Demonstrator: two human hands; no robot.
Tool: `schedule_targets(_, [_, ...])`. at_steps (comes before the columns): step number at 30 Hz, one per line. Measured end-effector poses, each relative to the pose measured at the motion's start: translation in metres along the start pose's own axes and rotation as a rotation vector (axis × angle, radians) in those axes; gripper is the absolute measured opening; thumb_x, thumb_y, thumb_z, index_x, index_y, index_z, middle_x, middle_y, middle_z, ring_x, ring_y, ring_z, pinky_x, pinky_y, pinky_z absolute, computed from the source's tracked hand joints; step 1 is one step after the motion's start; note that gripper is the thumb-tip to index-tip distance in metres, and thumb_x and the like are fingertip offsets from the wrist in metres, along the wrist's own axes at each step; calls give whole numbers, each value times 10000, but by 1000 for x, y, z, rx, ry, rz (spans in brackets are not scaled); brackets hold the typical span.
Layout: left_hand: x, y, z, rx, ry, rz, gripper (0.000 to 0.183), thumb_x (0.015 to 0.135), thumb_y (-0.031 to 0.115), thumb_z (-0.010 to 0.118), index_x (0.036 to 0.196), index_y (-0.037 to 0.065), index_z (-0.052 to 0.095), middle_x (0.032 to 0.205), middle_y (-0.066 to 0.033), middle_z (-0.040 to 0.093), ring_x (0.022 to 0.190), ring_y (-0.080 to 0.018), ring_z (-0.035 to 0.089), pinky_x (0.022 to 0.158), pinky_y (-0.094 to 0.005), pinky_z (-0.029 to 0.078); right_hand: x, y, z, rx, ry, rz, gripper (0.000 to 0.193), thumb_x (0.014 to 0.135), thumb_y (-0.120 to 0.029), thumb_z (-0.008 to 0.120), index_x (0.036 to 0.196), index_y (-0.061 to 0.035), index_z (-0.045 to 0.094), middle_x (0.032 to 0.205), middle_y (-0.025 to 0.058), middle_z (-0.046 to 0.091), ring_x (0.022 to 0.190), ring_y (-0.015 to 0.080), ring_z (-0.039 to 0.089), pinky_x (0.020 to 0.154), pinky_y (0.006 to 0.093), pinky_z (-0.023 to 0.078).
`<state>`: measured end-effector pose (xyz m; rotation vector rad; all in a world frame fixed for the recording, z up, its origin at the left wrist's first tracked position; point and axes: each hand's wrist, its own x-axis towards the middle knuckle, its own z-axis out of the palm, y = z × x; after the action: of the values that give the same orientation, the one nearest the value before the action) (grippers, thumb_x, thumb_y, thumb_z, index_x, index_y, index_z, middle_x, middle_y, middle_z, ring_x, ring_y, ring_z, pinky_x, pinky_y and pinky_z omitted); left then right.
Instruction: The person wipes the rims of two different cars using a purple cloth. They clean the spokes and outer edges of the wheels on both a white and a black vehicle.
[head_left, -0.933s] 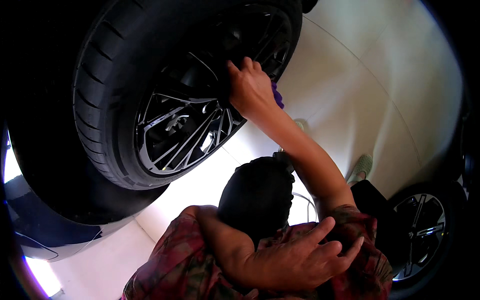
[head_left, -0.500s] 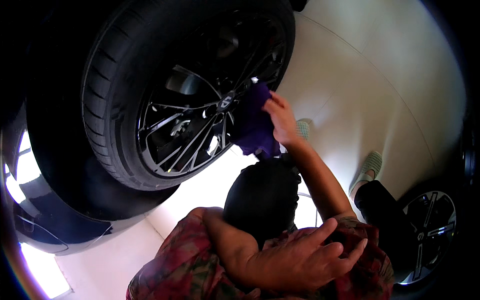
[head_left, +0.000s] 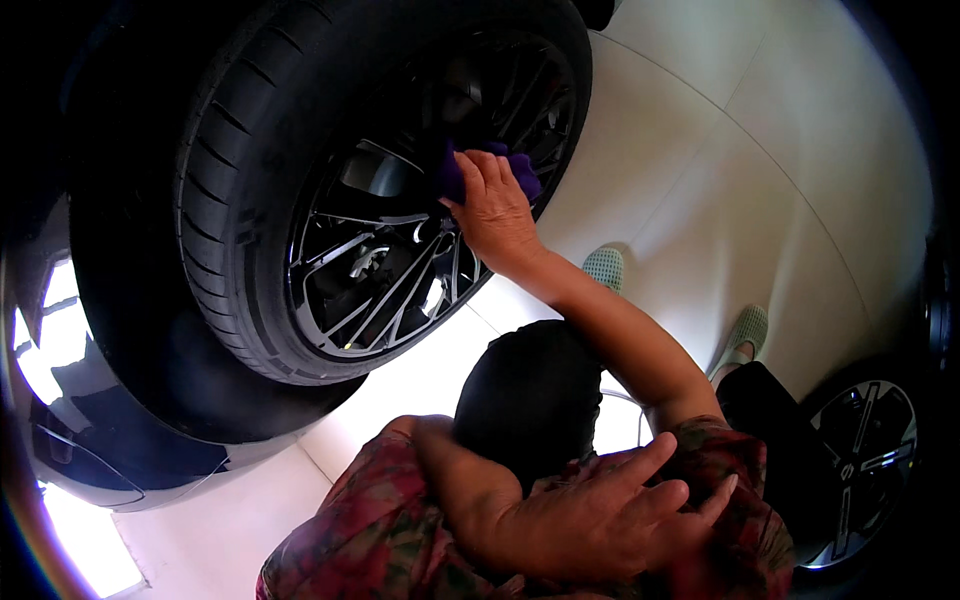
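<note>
My right hand (head_left: pixel 492 212) is closed round a bunched purple cloth (head_left: pixel 525 178), pressing it to the spokes beside the hub of a car wheel (head_left: pixel 330 325). The wheel has a black tyre (head_left: pixel 215 215) and a dark rim with bright-edged, thin spokes. Part of the cloth shows past the knuckles; my fingers cover the rest. Lower down, my left hand (head_left: pixel 600 520) lies across my body, over the red patterned clothing (head_left: pixel 350 525). Its fingers are apart, with nothing in them.
Glossy dark car bodywork (head_left: pixel 110 440) curves round the tyre at lower left. A dark-clad knee (head_left: pixel 530 400) rises below the wheel. Pale green perforated shoes (head_left: pixel 745 330) stand on the light tiled floor (head_left: pixel 700 150). Another spoked wheel (head_left: pixel 865 440) is at lower right.
My right hand has moved left and up onto the wheel. The purple cloth, hanging spread out before, is now bunched under my fingers against the spokes. My left hand has stayed put.
</note>
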<state>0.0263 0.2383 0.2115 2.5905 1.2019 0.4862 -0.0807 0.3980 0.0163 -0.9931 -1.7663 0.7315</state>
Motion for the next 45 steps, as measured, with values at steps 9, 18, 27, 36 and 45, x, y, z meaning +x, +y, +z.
schedule_targets(9, [0, 10, 0, -112, 13, -84, 377, 804, 140, 517, 1159, 73, 621, 872, -18, 464, 746, -177, 454, 982, -421, 447, 36, -36, -74, 580, 86, -126, 474, 827, -169, 686, 1254, -25, 540, 1079, 148, 533, 977, 305, 546, 790, 382, 481])
schedule_targets(18, [-4, 1, -2, 133, -156, 29, 407, 993, 265, 318, 1319, 286, 561, 1157, -103, 351, 1214, -321, 316, 1051, -464, 379, -8, 10, -19, 122, 28, -16, 597, 733, -73, 706, 1303, -115, 534, 917, 114, 493, 815, 285, 504, 729, 360, 459])
schedule_targets(27, [2, -6, -13, -37, -143, 29, 443, 826, 87, 463, 1227, 175, 630, 915, -1, 418, 793, -147, 444, 1026, -409, 418, -19, 126, 1, 1040, 343, 762, 457, 957, -488, 448, 1108, -76, 576, 948, 78, 651, 838, 184, 633, 779, 335, 527])
schedule_targets(36, [-3, -18, -21, 71, -170, 43, 392, 953, 183, 373, 1288, 226, 572, 869, 9, 322, 691, -131, 319, 986, -425, 422, 57, 162, 19, 666, 488, 922, 501, 983, -406, 419, 1371, -110, 304, 1254, 149, 501, 1110, 250, 510, 935, 397, 452])
schedule_targets(45, [-17, 3, -4, 133, -106, -30, 361, 986, 282, 393, 1289, 358, 575, 1430, -101, 284, 1308, -323, 267, 1098, -449, 348, -31, 67, 30, 922, 36, 612, 452, 994, -242, 446, 1367, -5, 352, 1081, 119, 606, 967, 243, 566, 898, 320, 444])
